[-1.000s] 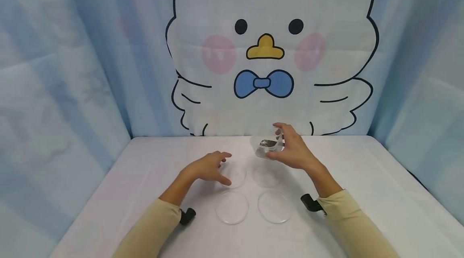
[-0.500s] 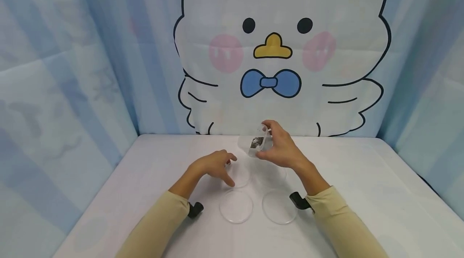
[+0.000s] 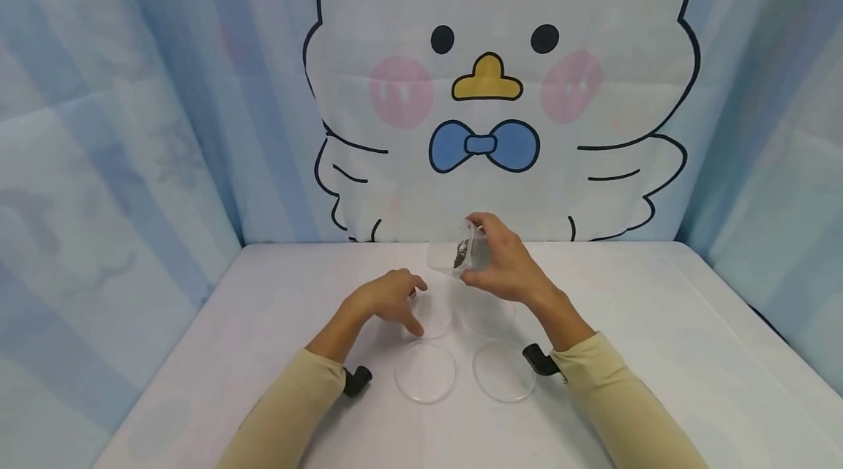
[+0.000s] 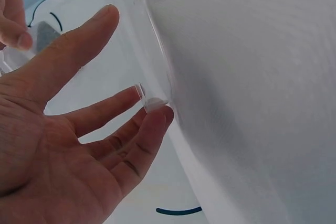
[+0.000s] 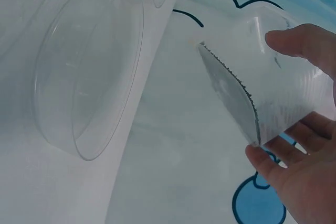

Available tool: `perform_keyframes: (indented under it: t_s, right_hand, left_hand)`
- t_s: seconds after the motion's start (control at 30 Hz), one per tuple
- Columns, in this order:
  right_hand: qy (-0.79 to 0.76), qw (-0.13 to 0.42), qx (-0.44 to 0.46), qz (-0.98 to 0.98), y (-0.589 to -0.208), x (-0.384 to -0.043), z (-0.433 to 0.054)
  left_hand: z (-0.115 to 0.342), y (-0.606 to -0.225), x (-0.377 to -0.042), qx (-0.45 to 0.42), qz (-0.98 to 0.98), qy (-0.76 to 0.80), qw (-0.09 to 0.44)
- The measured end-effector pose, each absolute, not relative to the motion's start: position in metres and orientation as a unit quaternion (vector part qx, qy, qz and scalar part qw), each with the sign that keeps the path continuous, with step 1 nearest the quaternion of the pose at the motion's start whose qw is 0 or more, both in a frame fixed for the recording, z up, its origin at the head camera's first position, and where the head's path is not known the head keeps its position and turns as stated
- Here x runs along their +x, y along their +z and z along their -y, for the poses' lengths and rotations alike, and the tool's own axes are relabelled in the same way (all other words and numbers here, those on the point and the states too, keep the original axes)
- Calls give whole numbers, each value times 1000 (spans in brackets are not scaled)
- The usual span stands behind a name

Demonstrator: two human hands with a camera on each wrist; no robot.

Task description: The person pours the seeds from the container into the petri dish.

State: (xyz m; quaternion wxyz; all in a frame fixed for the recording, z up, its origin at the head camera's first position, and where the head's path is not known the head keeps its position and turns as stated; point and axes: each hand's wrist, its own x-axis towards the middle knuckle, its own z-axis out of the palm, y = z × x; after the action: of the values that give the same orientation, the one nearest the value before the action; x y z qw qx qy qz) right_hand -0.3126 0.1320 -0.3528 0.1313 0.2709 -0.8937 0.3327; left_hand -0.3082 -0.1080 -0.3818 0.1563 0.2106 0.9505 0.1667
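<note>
The right hand (image 3: 503, 268) holds a small clear plastic box with dark bits inside (image 3: 456, 255) up in the air, tipped on its side, with the fingers (image 5: 299, 43) curled over its top and the thumb under it. Below those fingers, four round clear plastic dishes (image 3: 425, 372) sit close together on the white counter (image 3: 658, 337), and I cannot see anything in them. The left hand (image 3: 385, 301) rests with its fingers (image 4: 139, 145) spread apart and loose, the tips touching the rim of the far left dish (image 3: 435, 314), just beside the box.
</note>
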Motion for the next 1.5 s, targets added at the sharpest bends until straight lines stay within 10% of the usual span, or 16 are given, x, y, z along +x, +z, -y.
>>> perform_keyframes:
  t_s: [1.5]
  right_hand:
    - [228,173,381,879,-353,-305,-125]
  left_hand:
    - [108,-377,-305,191,-950,186,162]
